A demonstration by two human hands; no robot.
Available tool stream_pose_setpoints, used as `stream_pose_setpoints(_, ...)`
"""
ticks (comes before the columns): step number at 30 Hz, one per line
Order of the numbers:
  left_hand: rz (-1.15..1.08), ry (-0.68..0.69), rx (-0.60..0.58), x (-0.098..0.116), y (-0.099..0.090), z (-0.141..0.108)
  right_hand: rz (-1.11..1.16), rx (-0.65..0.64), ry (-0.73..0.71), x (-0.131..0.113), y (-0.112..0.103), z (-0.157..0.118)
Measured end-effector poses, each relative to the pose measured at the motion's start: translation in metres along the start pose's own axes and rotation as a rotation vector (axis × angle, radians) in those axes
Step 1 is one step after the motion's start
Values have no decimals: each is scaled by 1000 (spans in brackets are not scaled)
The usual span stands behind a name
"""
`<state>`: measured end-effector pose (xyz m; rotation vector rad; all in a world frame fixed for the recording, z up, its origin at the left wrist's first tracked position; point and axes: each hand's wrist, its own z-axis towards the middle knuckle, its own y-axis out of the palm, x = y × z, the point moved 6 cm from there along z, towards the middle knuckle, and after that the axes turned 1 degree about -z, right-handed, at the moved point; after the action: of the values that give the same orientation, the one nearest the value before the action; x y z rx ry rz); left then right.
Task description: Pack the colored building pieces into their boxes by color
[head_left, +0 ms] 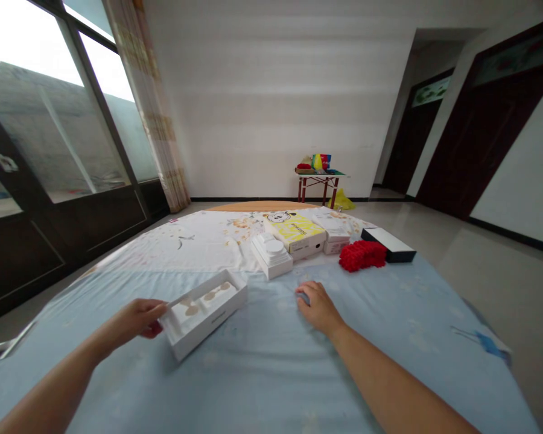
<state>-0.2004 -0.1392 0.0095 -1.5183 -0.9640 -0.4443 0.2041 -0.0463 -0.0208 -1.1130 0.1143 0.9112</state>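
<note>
My left hand point(143, 317) pinches the left end of a long white open box point(208, 327), tilted on the blue cloth. Inside the box is a white insert with beige rounded shapes. My right hand point(315, 305) rests on the cloth to the right of the box, fingers curled; something small and greyish may be under them, too unclear to name. Beyond my hands stands a smaller white box with a round raised part point(272, 256). Behind it lies a yellow and white box with a cartoon face point(295, 232).
A white box point(333, 234), a red fluffy item point(362, 255) and a black and white box point(391, 244) sit at the table's right rear. The table point(185, 241) wears a floral cloth. A small table point(322, 175) with items stands by the far wall.
</note>
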Motion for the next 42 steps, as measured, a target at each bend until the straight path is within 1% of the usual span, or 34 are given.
stream_pose_setpoints(1, -13, 18, -64, 4, 8, -6, 28, 0, 6, 1, -1, 1)
stream_pose_setpoints(3, -43, 66, -181, 19, 28, -16, 94, 9, 30, 2, -4, 3)
stream_pose_setpoints(7, -75, 159, -298, 58, 75, -20, 222, 54, 136, 7, -19, 15)
stream_pose_setpoints(10, -99, 206, -328, 79, 105, -14, 294, 43, 168, 5, -25, 31)
stream_pose_setpoints(13, -179, 180, -291, 87, 122, -6, 314, -50, 134, -6, -16, 49)
stream_pose_setpoints(15, -269, 148, -248, 87, 126, -4, 309, -132, 105, -16, -5, 58)
stream_pose_setpoints(17, -345, 135, -217, 86, 128, -6, 302, -186, 81, -24, 6, 67)
stream_pose_setpoints(21, -417, 175, -216, 87, 127, -16, 293, -212, 58, -35, 18, 81)
stream_pose_setpoints(25, -455, 208, -221, 88, 127, -19, 293, -221, 47, -41, 19, 85)
stream_pose_setpoints(27, -469, 204, -215, 87, 128, -17, 301, -220, 38, -46, 12, 79)
stream_pose_setpoints(29, -484, 197, -206, 87, 129, -15, 312, -231, 8, -55, 0, 68)
stream_pose_setpoints(32, -486, 193, -194, 87, 130, -14, 286, -327, -95, -78, -21, 44)
stream_pose_setpoints(35, -461, 186, -166, 87, 131, -13, 162, -442, -189, -97, -33, 22)
stream_pose_setpoints(37, -452, 187, -152, 86, 131, -13, 55, -501, -222, -102, -33, 14)
stream_pose_setpoints(40, -460, 200, -166, 86, 133, -14, -90, -560, -218, -99, -23, 9)
stream_pose_setpoints(42, -457, 210, -165, 85, 133, -14, -133, -578, -233, -96, -15, 8)
